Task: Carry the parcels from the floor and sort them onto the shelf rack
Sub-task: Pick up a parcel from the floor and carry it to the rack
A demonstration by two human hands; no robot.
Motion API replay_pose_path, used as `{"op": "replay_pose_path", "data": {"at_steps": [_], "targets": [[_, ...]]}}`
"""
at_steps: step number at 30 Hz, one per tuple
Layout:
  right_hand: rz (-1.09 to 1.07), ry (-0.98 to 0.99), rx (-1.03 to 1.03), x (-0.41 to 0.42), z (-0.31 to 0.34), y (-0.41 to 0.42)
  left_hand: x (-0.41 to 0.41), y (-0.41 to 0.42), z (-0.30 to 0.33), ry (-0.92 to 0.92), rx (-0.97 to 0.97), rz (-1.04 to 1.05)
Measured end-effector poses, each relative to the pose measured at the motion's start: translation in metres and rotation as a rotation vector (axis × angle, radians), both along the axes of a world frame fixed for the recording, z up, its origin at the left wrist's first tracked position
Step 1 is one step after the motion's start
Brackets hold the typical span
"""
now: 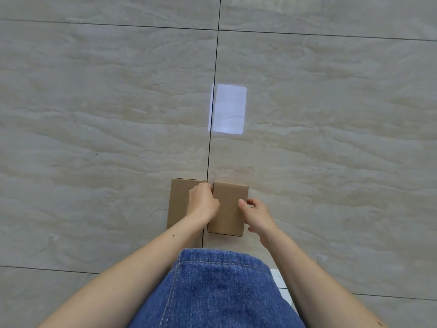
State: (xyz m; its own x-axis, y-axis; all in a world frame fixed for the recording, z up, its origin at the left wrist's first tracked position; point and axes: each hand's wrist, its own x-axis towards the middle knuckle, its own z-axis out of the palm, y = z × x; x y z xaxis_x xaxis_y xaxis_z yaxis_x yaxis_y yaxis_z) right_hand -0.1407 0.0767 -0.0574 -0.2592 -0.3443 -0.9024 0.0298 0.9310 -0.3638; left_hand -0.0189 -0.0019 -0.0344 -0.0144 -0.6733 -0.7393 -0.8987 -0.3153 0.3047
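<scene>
Parcels sit side by side on the tiled floor (94, 102), just in front of the person's denim-clad knee (217, 287): a left box (179, 202) and a right box (228, 209), long edges touching or nearly so. The left hand (203, 202) curls its fingers down into the seam between them, seemingly gripping the left box's inner edge, though the fingertips are hidden. The right hand (256, 215) clasps the right box, thumb on top and fingers wrapped around its right edge. This looks like the pick-up step, with nothing lifted yet. Next, each hand needs a firm hold on its own box before rising. No shelf rack is in view, so a turn will be needed. Floor lies open far, left and right; a pale patch of reflected light (228, 108) shines farther ahead.
</scene>
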Motion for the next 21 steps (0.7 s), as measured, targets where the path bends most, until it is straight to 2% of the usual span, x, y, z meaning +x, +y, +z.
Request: {"op": "replay_pose_path", "data": {"at_steps": [5,9,14,21], "targets": [[-0.054,0.045,-0.021,-0.005,0.013,-0.007,-0.012,-0.006,0.013,0.011,-0.01,-0.015],[-0.129,0.025,-0.057,-0.011,0.046,-0.016,-0.022,-0.014,0.048,0.047,-0.02,0.046],[-0.249,-0.012,-0.081,-0.016,0.119,-0.032,-0.033,-0.016,0.114,0.123,-0.02,0.217],[-0.41,-0.025,-0.127,-0.025,0.241,-0.049,-0.032,-0.021,0.234,0.262,-0.09,0.333]]}}
